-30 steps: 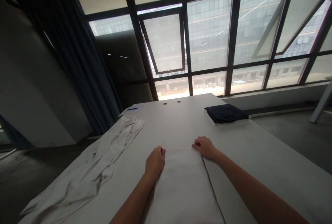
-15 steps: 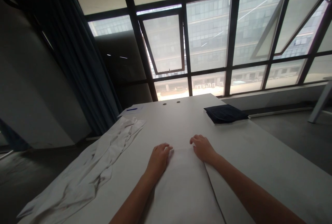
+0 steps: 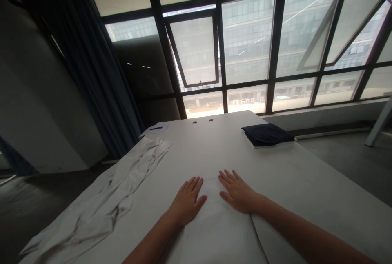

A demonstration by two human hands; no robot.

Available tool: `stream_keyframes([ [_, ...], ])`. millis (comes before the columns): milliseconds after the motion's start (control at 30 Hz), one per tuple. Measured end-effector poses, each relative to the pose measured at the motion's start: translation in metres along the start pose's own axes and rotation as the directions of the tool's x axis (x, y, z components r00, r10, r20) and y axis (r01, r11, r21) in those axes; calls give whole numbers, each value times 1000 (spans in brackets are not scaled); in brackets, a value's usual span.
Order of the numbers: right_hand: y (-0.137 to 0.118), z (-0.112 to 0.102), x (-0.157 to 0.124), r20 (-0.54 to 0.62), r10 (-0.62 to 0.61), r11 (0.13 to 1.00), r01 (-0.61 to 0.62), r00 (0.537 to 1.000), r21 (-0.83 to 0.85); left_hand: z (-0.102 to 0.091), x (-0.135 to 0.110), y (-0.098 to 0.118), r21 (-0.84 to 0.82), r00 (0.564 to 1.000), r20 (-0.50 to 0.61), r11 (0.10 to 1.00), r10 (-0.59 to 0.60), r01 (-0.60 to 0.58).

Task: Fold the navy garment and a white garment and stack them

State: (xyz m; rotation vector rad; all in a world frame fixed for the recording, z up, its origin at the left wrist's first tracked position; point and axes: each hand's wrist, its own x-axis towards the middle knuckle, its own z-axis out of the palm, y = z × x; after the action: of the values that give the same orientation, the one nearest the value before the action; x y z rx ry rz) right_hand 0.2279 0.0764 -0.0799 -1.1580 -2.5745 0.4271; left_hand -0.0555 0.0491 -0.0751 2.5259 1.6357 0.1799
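We've got the left hand (image 3: 187, 202) and right hand (image 3: 238, 194) open, fingers spread, lying flat on the far end of a folded white cloth (image 3: 217, 235), gripping nothing. The cloth lies on the white desk (image 3: 294, 186), with crumpled white fabric (image 3: 92, 209) to its left and a folded navy cloth (image 3: 266, 134) far right.

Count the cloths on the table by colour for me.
White: 2 (flat cloth, crumpled cloth)
Navy: 1 (folded cloth)
Total: 3
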Motion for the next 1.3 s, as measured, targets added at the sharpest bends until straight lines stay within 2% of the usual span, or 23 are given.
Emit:
stream_keyframes([
  [100,25,-8,-10,-5,121,992,-121,993,32,2,0,-7,1,999,15,999,-35,35],
  [200,36,-15,-19,-85,183,982,-177,979,72,6,10,-16,34,998,-4,997,-68,68],
  [300,21,-22,-25,-160,96,988,-74,982,139,8,27,-26,84,983,-51,980,-177,181],
  [400,-9,-23,-29,-203,-77,986,104,976,129,8,43,-33,109,948,-124,946,-293,307],
  [467,-27,-20,-31,-191,-196,974,214,962,76,8,48,-33,119,932,-165,932,-321,342],
  [533,-40,-16,-31,-174,-257,965,263,951,16,8,49,-33,133,931,-225,938,-286,321],
  [600,-49,-11,-30,-161,-272,962,268,949,-45,8,48,-32,128,947,-268,967,-178,218],
  [667,-56,-7,-25,-135,-297,952,283,945,-114,8,47,-32,102,963,-263,990,-65,95],
  [733,-65,-3,-16,-99,-340,931,319,935,-178,8,47,-35,72,973,-231,997,-18,36],
  [1000,-112,25,19,-72,-423,858,374,903,-351,9,50,-47,9,979,-202,999,-32,35],
  [1200,-111,42,17,-152,-562,792,476,813,-384,12,53,-51,-66,981,-186,997,-60,49],
  [1300,-108,49,17,-151,-567,796,491,810,-354,11,54,-50,-109,977,-198,992,-85,64],
])
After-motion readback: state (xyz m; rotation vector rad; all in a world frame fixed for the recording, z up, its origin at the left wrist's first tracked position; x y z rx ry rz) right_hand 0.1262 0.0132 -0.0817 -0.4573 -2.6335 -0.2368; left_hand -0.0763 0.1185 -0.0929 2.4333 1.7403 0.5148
